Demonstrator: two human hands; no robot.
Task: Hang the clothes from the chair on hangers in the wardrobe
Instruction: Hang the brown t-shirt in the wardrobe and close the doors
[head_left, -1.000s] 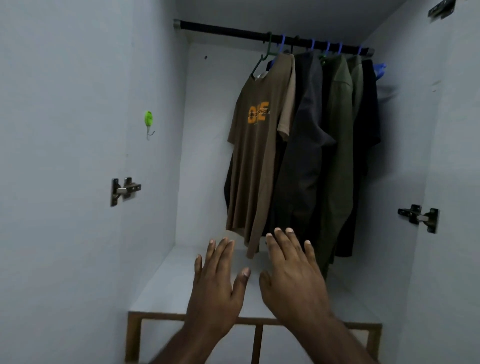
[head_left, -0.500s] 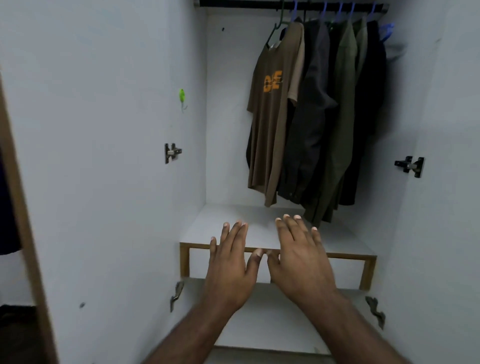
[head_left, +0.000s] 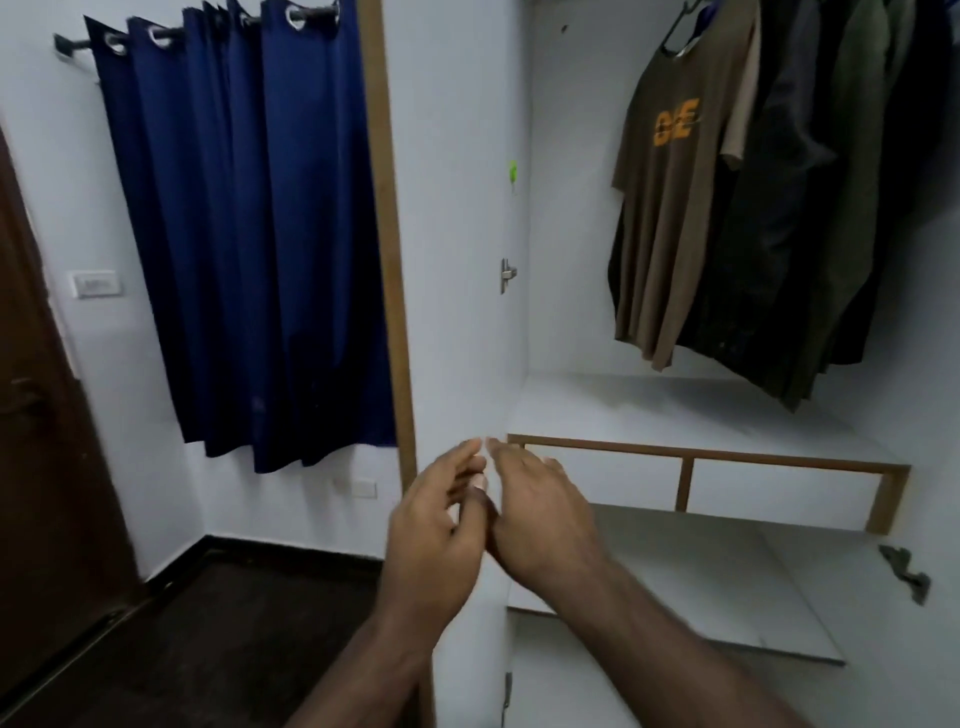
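Since half a second ago view swung left: white wardrobe (head_left: 457, 208) now fills right half, and a dark blue eyelet curtain (head_left: 244, 234) on a black rod plus a brown wooden door (head_left: 47, 415) showed up at left. Both hands came closer together, now in front of the wardrobe's left side panel instead of the shelf. Left hand (head_left: 434, 525) fingers straight and relaxed, holding nothing, turned edge-on. Right hand (head_left: 540, 512) also spread flat, palm down, holding nothing; its thumb side touches or overlaps the left hand, can't tell which. Clothes already on hangers at top right inside the wardrobe: brown t-shirt with orange print (head_left: 675, 208) in front, dark grey and olive green garments (head_left: 810, 218) packed just behind it. White inner shelf with wooden front edge (head_left: 691, 415) sits below the hanging clothes. Small green hook (head_left: 512, 170) and metal hinge (head_left: 507, 274) on left inner wall. Chair not in view.
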